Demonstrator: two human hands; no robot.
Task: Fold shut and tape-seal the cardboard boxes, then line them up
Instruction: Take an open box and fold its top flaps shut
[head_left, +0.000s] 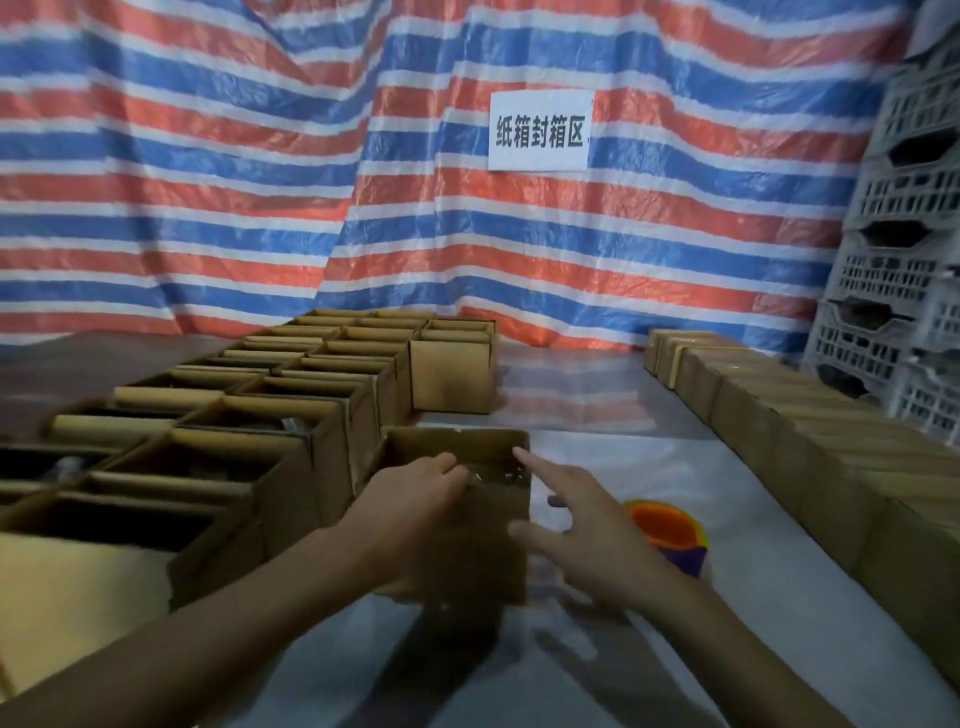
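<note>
Hands: left hand (415, 491) rests flat on the box top, right hand (582, 525) is spread loose beside it.
Box (467, 551): under both hands; probably light and stiff-walled, best held by opposite sides.
Tape gun (667, 530): just right of the right hand.
Surface: glossy sheet (571, 665), likely slippery.
Room: open boxes (291, 415) to the left, sealed row (810, 431) to the right, tarp (208, 156) beyond.

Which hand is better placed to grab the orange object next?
Right. The right hand hovers open at the right edge of the box, beside the orange object; the left hand rests on the box top, across the box from it.
</note>
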